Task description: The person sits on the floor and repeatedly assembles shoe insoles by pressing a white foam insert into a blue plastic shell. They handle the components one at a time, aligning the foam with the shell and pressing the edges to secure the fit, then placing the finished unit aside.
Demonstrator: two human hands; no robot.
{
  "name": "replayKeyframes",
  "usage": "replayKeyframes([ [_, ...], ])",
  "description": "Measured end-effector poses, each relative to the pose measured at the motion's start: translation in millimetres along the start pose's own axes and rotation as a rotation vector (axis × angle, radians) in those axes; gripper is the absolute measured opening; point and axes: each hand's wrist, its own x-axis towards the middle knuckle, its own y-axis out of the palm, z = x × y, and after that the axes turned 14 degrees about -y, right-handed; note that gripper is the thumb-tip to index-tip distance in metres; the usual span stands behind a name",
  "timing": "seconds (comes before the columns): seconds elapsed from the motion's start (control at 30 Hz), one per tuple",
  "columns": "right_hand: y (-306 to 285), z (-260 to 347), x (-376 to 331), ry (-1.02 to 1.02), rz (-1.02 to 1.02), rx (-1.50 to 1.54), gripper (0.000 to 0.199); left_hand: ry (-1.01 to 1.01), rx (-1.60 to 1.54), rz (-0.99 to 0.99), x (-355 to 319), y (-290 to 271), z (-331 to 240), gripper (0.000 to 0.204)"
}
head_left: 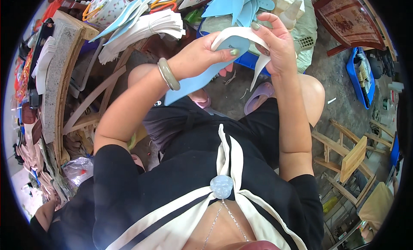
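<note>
My left hand [200,56], with a bangle at its wrist, pinches a light-blue sole-shaped sheet [195,80], its thumb lying on the top face. A white strip [235,31] curves around the rounded far end of that sheet. My right hand [277,43] grips the strip near this end, its thumb pressing on it and its forefinger raised. The strip's loose pointed tail hangs below the right palm. Just beyond my hands lies a pile of similar light-blue pieces [241,8]. The fingers under the sheet are mostly hidden.
A bundle of white strips [144,35], orange-handled scissors [163,4] and a flowered container [107,9] stand at the far left. A workbench edge [69,78] runs along the left. To the right are a wooden chair [350,20], a blue basket [355,78] and a wooden stool [353,159].
</note>
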Motion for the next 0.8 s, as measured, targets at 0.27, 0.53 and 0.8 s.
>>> replayKeyframes([
  [0.27, 29, -18, -7, -0.091, -0.1, 0.039, 0.022, 0.211, -0.341, -0.071, 14, 25, 17, 0.035],
  [0.53, 34, -4, 4, -0.064, 0.009, -0.213, 0.021, 0.318, -0.478, -0.176, 19, 32, 13, 0.04],
  [0.8, 36, -21, -19, -0.323, 0.035, -0.552, 0.017, 0.561, -0.611, -0.398, 24, 33, 17, 0.039],
])
